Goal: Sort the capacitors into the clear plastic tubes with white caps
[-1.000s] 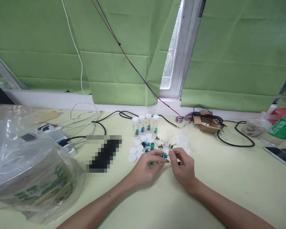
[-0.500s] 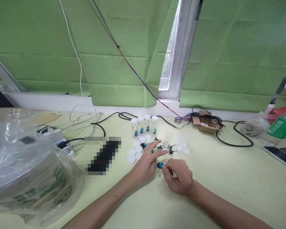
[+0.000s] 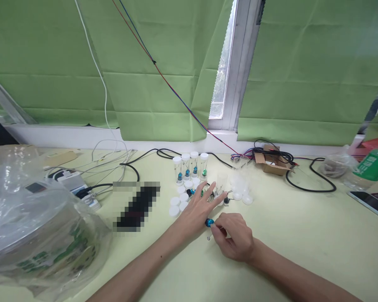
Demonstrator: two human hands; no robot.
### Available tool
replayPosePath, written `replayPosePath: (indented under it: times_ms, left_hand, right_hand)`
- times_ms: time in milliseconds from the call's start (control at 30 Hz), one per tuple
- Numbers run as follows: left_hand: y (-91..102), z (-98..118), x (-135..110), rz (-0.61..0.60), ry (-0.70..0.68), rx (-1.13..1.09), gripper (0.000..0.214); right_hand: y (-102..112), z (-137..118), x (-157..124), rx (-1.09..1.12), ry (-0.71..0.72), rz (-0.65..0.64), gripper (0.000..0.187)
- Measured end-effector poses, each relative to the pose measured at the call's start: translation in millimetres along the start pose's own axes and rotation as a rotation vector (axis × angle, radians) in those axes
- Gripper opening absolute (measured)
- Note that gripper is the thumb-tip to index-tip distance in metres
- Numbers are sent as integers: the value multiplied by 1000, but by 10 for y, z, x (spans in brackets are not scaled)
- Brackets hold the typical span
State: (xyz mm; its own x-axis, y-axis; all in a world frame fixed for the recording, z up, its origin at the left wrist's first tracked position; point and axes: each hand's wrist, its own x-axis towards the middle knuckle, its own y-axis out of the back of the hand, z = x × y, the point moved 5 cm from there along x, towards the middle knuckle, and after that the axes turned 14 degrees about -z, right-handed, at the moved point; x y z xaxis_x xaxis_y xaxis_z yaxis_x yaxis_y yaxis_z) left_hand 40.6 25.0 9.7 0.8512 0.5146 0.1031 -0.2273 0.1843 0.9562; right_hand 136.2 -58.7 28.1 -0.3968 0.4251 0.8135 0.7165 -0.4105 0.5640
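My right hand [image 3: 233, 239] is closed in a pinch on a small blue part with thin metal legs [image 3: 210, 222], held just above the table. My left hand [image 3: 198, 209] stretches forward with fingers spread, its tips over a scatter of small blue, green and black parts [image 3: 197, 192] and an uncapped clear vial [image 3: 221, 185]. Behind them stands a row of capped clear vials [image 3: 190, 167], each with a coloured part inside. Loose white caps [image 3: 179, 201] lie to the left of the scatter.
A large clear plastic bag [image 3: 34, 226] fills the left of the yellow-green table [image 3: 302, 243]. Cables [image 3: 308, 180] and a small cardboard box [image 3: 271, 161] lie at the back right. A green-labelled bottle [image 3: 373, 165] and a phone [image 3: 370, 203] are far right. A pixelated dark object [image 3: 137, 205] lies left of centre.
My right hand has drawn back toward me with the blue part. My left hand let go of it, opened, and reached forward to the scatter of parts.
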Motion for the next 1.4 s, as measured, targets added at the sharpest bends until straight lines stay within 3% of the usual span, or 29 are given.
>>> replayPosePath:
  times_ms: [333, 533, 933, 1100, 1267, 1400]
  left_hand:
    - [-6, 26, -18, 48, -26, -32, 86]
    - [72, 104, -65, 88, -73, -121, 66]
    - [115, 21, -128, 230, -9, -198, 42]
    - [132, 3, -137, 277, 23, -228, 37]
    - [137, -25, -179, 289, 74, -225, 47]
    - [134, -102, -220, 299, 192, -172, 51]
  right_hand:
    - [5, 15, 13, 14, -43, -19, 17]
    - [23, 13, 29, 9, -43, -1, 16]
    - [53, 50, -1, -1, -60, 37, 16]
    - [125, 164, 0, -35, -173, 135, 16]
    - [199, 380, -67, 46, -337, 243, 13]
    - [271, 496, -95, 77, -276, 319, 12]
